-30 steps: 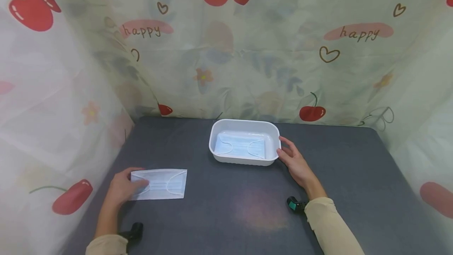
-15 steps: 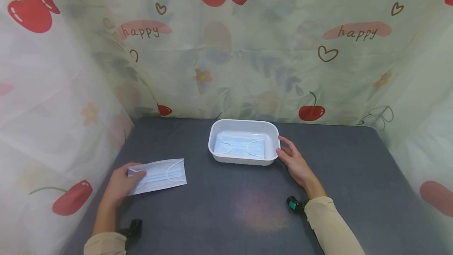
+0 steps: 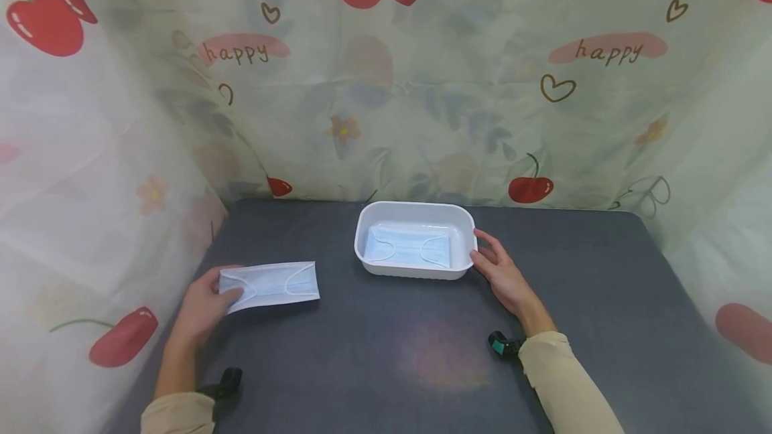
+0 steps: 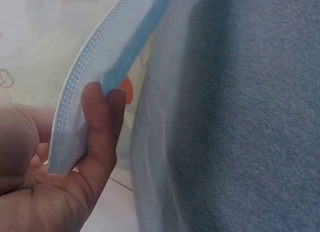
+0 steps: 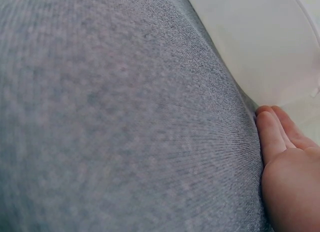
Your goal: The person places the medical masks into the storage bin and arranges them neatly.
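In the head view my left hand (image 3: 202, 303) pinches a pale blue face mask (image 3: 271, 284) by its left end, thumb on top and fingers beneath. The left wrist view shows the mask (image 4: 95, 67) edge-on, its dotted side seam running past my fingers, held clear of the cloth. A white plastic tray (image 3: 416, 274) stands near the back of the table, and a second blue face mask (image 3: 407, 246) lies flat inside it, ear loops upward. My right hand (image 3: 506, 280) rests its fingertips against the tray's right end, fingers loosely bent. In the right wrist view the fingers (image 5: 272, 134) meet the tray's outer wall (image 5: 260, 52).
Dark grey cloth covers the table (image 3: 362, 353). A printed curtain (image 3: 422, 119) with cherries hangs behind the table's back edge and along both sides. Black wrist cameras sit on the left wrist (image 3: 226, 384) and right wrist (image 3: 503, 345).
My left hand has raised the mask and moved it away from me, toward the back; the mask tilted midway and is now nearly level. My right hand and the tray have stayed in place.
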### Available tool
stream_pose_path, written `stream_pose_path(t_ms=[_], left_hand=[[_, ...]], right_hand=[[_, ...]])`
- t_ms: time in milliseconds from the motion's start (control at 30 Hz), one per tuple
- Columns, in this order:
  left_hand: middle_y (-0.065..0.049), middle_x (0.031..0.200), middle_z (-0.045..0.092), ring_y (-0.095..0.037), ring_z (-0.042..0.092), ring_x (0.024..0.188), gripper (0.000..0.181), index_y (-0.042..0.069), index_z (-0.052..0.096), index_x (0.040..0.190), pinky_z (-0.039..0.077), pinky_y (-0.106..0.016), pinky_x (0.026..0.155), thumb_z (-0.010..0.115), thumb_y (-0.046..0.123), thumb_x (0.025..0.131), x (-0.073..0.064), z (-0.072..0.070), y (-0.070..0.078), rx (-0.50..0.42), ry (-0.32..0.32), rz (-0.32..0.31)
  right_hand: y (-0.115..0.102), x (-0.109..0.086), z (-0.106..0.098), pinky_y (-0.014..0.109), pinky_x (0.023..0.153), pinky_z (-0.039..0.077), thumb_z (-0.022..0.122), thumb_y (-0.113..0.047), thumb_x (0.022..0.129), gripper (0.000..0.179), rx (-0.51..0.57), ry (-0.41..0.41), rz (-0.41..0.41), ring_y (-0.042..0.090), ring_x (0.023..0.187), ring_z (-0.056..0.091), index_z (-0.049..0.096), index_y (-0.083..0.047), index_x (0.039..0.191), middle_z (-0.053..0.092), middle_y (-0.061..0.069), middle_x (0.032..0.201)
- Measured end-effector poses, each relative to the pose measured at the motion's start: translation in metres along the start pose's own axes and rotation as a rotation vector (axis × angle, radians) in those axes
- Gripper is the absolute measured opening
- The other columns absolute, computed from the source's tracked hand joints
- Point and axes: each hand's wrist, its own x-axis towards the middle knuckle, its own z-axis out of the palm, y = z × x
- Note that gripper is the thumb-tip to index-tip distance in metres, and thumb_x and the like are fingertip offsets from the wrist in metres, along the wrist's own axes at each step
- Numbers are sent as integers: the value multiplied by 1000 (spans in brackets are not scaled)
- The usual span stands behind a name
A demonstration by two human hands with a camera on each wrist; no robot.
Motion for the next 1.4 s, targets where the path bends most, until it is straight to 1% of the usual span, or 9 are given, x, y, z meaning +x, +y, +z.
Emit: stream_pose_path(t_ms=[67, 167, 367, 500, 667, 800, 1133, 1233, 1400], left_hand=[[-23, 140, 59, -34, 57, 122, 43, 6, 54, 141, 49, -16, 81, 62, 22, 102, 0, -1, 4, -9, 18, 4], [-22, 139, 60, -29, 60, 117, 45, 6, 54, 141, 50, -12, 77, 64, 24, 101, -1, -1, 11, -33, 39, 13], [-19, 139, 60, -1, 61, 97, 51, 9, 51, 145, 54, -15, 77, 66, 31, 100, -1, -5, 21, -91, 45, 7], [-19, 138, 60, 5, 62, 93, 55, 10, 50, 146, 56, -16, 77, 67, 32, 99, 4, -6, 27, -157, 52, 16], [-14, 139, 59, -1, 63, 98, 58, 14, 50, 146, 56, -18, 79, 70, 37, 97, 10, -6, 38, -190, 48, 8], [-13, 143, 57, -12, 63, 108, 59, 17, 49, 146, 55, -18, 81, 71, 39, 96, 13, -5, 49, -227, 33, -1], [-12, 153, 48, -29, 49, 132, 58, 21, 50, 147, 51, -17, 85, 72, 37, 95, 20, -4, 74, -249, 7, 21], [-12, 154, 47, -30, 48, 134, 57, 21, 50, 147, 51, -25, 94, 73, 34, 95, 21, -4, 82, -252, 9, 20], [-12, 160, 41, -35, 38, 145, 58, 20, 50, 148, 40, -53, 115, 73, 27, 95, 24, -1, 94, -266, 12, 30]], right_hand=[[0, 0, -1, 57, 129, 17, 56, -32, 106, 66, -1, -2, -6, 35, 154, 30, 22, -28, 162, 28, 19, 167], [0, 0, -2, 58, 129, 17, 56, -31, 106, 66, -7, 2, -11, 36, 154, 30, 21, -28, 162, 28, 19, 166], [0, -2, -2, 57, 129, 18, 56, -31, 106, 65, -5, 5, -1, 35, 153, 32, 22, -28, 161, 29, 19, 166], [1, -1, -2, 57, 129, 18, 56, -30, 106, 65, 3, 4, 1, 36, 153, 31, 22, -28, 161, 28, 20, 166], [2, -1, -2, 57, 129, 18, 57, -32, 106, 66, -4, 11, 13, 36, 154, 30, 22, -28, 162, 28, 19, 167], [2, -1, -2, 57, 129, 18, 57, -32, 105, 66, -3, 13, 10, 36, 154, 31, 22, -28, 162, 28, 19, 166], [0, -1, -2, 57, 129, 18, 57, -34, 105, 67, -8, 10, 9, 36, 153, 31, 22, -29, 162, 29, 18, 166], [0, -1, -1, 57, 129, 18, 58, -35, 105, 68, -8, 8, 9, 36, 153, 32, 22, -29, 162, 29, 18, 166], [0, 0, 1, 57, 129, 19, 60, -36, 104, 68, 2, 10, 1, 35, 153, 32, 23, -28, 161, 30, 19, 166]])
